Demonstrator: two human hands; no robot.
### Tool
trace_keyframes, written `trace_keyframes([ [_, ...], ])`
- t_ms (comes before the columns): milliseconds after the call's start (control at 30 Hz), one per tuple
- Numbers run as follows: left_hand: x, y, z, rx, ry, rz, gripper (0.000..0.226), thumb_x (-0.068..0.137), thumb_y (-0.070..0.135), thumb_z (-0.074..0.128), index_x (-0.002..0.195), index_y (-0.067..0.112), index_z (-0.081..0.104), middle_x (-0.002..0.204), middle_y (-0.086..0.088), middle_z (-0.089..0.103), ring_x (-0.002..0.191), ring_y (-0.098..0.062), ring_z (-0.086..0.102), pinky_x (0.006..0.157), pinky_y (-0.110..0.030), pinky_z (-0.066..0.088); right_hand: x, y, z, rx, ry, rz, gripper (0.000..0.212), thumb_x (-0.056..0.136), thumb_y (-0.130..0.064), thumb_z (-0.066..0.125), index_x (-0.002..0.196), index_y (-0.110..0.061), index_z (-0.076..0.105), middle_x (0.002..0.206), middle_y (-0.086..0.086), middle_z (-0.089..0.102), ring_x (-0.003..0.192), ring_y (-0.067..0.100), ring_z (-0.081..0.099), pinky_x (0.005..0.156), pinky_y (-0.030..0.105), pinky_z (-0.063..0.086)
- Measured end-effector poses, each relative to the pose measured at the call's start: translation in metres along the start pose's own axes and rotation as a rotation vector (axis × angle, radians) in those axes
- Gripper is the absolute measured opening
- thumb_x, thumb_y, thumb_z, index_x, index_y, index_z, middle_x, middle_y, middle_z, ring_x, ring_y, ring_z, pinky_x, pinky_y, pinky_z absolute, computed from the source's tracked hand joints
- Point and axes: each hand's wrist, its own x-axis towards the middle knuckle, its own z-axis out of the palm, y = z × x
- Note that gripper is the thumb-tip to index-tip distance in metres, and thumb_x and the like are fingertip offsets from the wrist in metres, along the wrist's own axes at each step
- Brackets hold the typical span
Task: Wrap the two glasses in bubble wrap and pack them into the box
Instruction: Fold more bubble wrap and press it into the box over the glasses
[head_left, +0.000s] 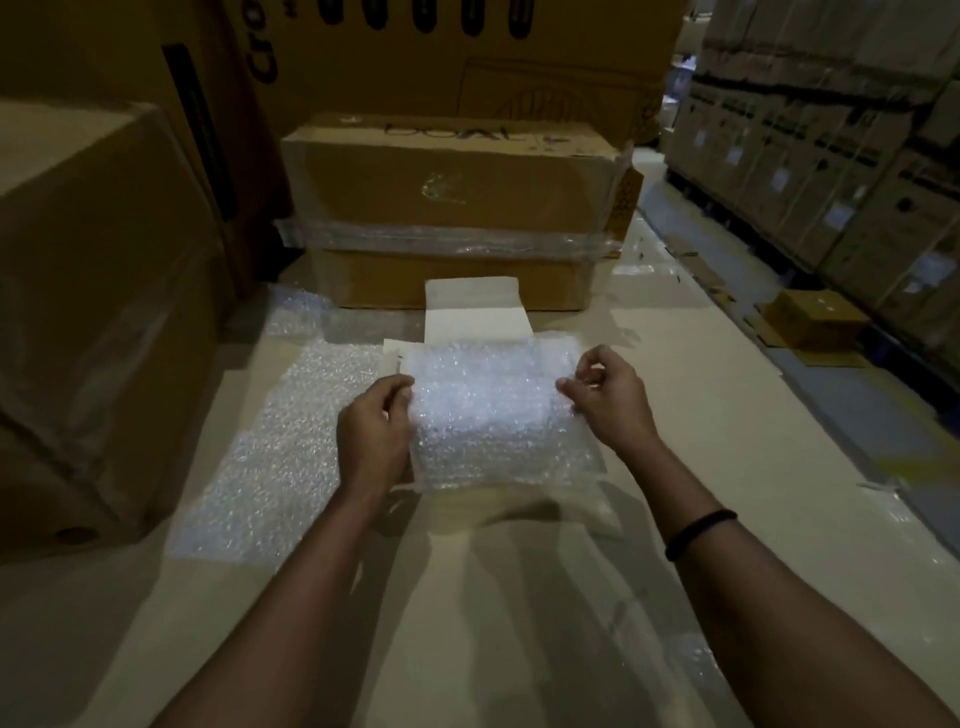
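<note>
Hiding the box (470, 306) (contents unseen): bubble wrap (493, 410) between left hand (374, 431), right hand (608, 395)

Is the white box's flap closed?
No, the flap of the white box stands open behind the bubble wrap bundle held by the left hand and right hand.

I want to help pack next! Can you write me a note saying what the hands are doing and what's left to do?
Left hand grips the bundle by its left edge; right hand pinches its right edge.
The bundle of bubble wrap is held just over the box, whose flap is open.
A spare sheet lies flat on the table, left of the box.
Done: unclear. No glass shows, so I cannot tell if one is inside the bundle.
Left: lower the bundle into the box, wrap and pack any glass not yet wrapped, and close the flap.
</note>
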Motion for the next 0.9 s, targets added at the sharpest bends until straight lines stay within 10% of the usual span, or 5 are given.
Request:
trace_keyframes([
  [167,0.050,-0.008,0.017,0.401,-0.015,0.129,0.026,0.094,0.029,0.060,0.117,0.020,0.070,0.106,-0.008,0.072,0.102,-0.027,0.059,0.092,-0.040,0.040,0.065,-0.006,0.017,-0.396,-0.123,-0.212,0.013,0.088,-0.028,0.067,0.099,-0.020,0.069,0.095,0.000,0.069,0.089,0.020,0.062,0.073,0.029,0.046],
  [433,0.081,-0.017,0.052,0.941,-0.288,0.203,0.025,0.092,0.036,0.059,0.115,0.034,0.069,0.128,0.005,0.060,0.118,-0.022,0.044,0.098,-0.041,0.024,0.112,0.008,0.039,-0.926,-0.323,-0.500,0.028,0.088,-0.041,0.065,0.110,-0.024,0.072,0.110,0.007,0.068,0.106,0.027,0.056,0.090,0.034,0.039],
  [667,0.091,-0.012,0.053,0.980,-0.251,0.328,0.031,0.092,0.036,0.059,0.121,0.028,0.068,0.135,0.003,0.056,0.125,-0.026,0.043,0.101,-0.046,0.024,0.123,0.005,0.030,-0.818,-0.268,-0.596,0.028,0.088,-0.033,0.068,0.115,-0.026,0.069,0.122,0.001,0.057,0.113,0.023,0.048,0.090,0.036,0.037],
  [900,0.098,0.000,0.073,1.158,-0.625,0.329,0.059,0.087,0.030,0.050,0.145,0.030,0.038,0.145,0.003,0.049,0.137,-0.027,0.033,0.110,-0.054,0.010,0.116,-0.001,0.057,-0.957,-0.523,-0.606,0.032,0.089,-0.009,0.053,0.120,-0.013,0.062,0.120,0.008,0.066,0.106,0.027,0.062,0.086,0.035,0.049],
])
